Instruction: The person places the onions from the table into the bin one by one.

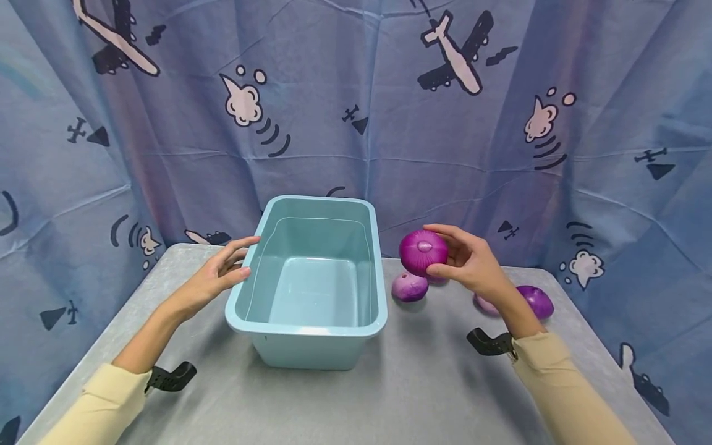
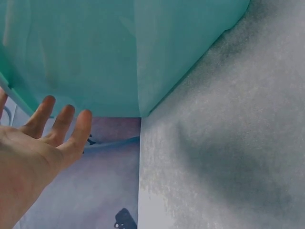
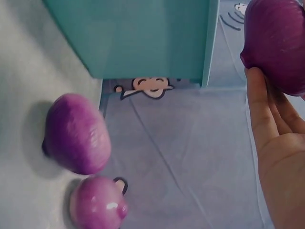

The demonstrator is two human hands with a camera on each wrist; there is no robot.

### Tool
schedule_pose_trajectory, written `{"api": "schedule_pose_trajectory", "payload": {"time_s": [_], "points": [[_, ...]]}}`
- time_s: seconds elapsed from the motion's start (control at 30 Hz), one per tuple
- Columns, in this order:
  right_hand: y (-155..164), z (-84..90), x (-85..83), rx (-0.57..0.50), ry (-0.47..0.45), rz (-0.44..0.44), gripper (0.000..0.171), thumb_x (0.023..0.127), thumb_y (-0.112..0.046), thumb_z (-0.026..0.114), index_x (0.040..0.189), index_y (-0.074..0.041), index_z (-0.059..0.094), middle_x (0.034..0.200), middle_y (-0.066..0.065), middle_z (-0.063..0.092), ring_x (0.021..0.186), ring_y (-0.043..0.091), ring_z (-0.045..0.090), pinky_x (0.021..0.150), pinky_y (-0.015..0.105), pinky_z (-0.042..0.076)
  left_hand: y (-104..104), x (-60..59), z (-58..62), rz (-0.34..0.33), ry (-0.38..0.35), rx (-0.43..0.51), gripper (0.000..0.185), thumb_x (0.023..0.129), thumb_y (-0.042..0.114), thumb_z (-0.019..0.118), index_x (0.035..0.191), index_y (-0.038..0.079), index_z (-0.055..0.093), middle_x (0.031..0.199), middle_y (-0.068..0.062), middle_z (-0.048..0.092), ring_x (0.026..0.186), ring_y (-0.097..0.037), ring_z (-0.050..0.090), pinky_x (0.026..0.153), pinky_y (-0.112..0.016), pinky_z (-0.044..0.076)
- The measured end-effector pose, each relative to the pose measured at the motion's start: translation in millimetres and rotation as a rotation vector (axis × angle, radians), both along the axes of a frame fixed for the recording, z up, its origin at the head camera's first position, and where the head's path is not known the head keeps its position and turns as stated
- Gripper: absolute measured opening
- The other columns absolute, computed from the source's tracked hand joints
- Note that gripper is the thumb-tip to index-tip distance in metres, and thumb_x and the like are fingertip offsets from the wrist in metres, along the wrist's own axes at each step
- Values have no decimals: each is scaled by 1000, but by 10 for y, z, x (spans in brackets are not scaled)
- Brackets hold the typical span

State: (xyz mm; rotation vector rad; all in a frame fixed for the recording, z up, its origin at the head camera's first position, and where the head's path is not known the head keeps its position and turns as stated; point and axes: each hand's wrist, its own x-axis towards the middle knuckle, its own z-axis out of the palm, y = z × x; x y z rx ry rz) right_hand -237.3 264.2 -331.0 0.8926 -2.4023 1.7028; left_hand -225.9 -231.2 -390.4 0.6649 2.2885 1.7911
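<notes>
Purple onions number four: one gripped in the right hand (image 1: pixel 467 262), three on the table (image 1: pixel 389 395); left hand (image 1: pixel 219 275) open-fingered beside one teal bin (image 1: pixel 311 321).

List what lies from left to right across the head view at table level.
left hand → light blue bin → pale purple onion → right hand holding a purple onion → dark purple onion

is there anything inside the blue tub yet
Nothing shows inside the tub: its floor and far walls look bare. The near wall's inner face is hidden by the rim.
</notes>
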Motion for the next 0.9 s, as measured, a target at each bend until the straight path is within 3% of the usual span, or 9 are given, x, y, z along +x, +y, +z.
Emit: {"api": "schedule_pose_trajectory", "payload": {"time_s": [0.43, 0.9], "points": [[-516, 151, -103, -94, 0, 158, 68, 80, 5, 84, 142, 1, 55, 133, 17, 60, 113, 33, 63, 91, 40, 53, -5, 11, -6, 4, -9, 6, 59, 107, 22, 51, 161, 24, 28, 159, -21, 26, 142, -42, 31, 104, -65, 31], [-808, 74, -177, -91, -14, 255, 66, 82, 6, 82, 142, 2, 55, 134, 18, 59, 115, 36, 62, 94, 43, 51, 9, 2, -13, -4, -14, 10, 59, 107, 23, 51, 161, 26, 27, 158, -21, 28, 141, -42, 32, 106, -67, 30]]}}
